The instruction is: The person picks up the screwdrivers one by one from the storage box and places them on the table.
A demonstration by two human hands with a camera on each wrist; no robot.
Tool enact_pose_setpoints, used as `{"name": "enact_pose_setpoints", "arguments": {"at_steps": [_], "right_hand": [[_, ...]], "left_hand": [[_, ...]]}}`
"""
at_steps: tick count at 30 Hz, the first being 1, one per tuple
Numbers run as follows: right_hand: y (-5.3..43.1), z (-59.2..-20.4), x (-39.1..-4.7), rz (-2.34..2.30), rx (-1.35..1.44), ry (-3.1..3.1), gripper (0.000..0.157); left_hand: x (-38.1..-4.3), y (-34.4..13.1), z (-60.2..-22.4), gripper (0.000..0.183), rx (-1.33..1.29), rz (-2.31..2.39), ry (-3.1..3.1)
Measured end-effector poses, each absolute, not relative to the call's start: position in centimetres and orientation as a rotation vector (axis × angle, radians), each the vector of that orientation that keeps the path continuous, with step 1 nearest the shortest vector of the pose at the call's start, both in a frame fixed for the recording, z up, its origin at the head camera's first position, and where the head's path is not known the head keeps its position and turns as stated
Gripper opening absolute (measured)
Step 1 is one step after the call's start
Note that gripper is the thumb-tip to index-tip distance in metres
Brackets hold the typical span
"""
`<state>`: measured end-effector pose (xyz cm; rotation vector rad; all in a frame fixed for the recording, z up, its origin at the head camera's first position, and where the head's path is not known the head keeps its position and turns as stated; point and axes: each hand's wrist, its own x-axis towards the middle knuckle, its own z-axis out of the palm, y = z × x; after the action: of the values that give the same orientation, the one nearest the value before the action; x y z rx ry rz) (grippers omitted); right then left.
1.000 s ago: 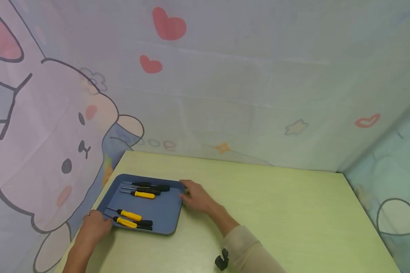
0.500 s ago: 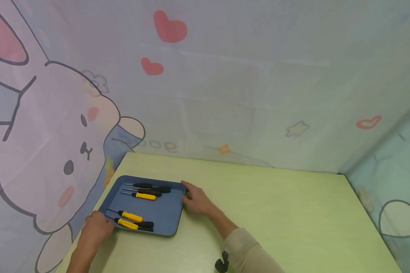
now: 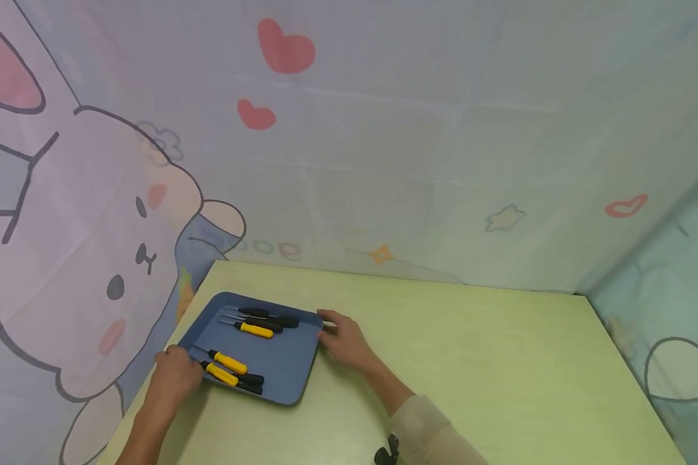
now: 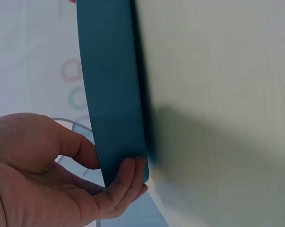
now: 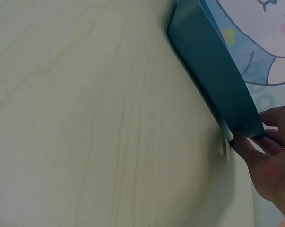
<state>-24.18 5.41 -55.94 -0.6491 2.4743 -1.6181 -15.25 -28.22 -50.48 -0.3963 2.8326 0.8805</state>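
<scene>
A shallow blue tray (image 3: 291, 371) sits at the left of the table. In it lie several screwdrivers in two groups: black-handled screwdrivers (image 3: 270, 323) with a yellow-handled screwdriver (image 3: 256, 330) toward the far side, and yellow-handled screwdrivers (image 3: 229, 363) with black handles beside them toward the near side. My left hand (image 3: 177, 374) grips the tray's near left corner; in the left wrist view its fingers curl under the tray wall (image 4: 111, 94). At the far right corner my right hand (image 3: 346, 339) pinches the tray between thumb and fingers.
The pale yellow-green table (image 3: 471, 361) stretches to the right of the tray. Behind it hangs a cloth backdrop (image 3: 384, 161) printed with a rabbit, hearts and stars. A small black object (image 3: 387, 451) shows beside the right sleeve (image 3: 427, 429).
The tray has shifted slightly right and turned a little clockwise, with both hands moving along on its corners. The screwdrivers keep their places in it.
</scene>
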Motion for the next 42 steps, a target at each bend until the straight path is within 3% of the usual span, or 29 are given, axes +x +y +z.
{"name": "enact_pose_setpoints", "arguments": {"at_steps": [20,26,42], "right_hand": [[9.6,-54.5,-22.1,-1.825,-0.354,2.276,0.039],[11.0,-53.4,-21.2,-1.902,-0.361,2.145,0.04],[16.0,-52.2,-19.3,-1.946,-0.386,2.108,0.04]], "left_hand": [[-19.1,-25.3,-49.6,0.051,-0.198,0.842,3.053],[-20.3,-24.7,-49.6,0.059,-0.11,0.863,3.066],[-23.0,-21.3,-48.4,0.059,0.117,0.796,3.06]]}}
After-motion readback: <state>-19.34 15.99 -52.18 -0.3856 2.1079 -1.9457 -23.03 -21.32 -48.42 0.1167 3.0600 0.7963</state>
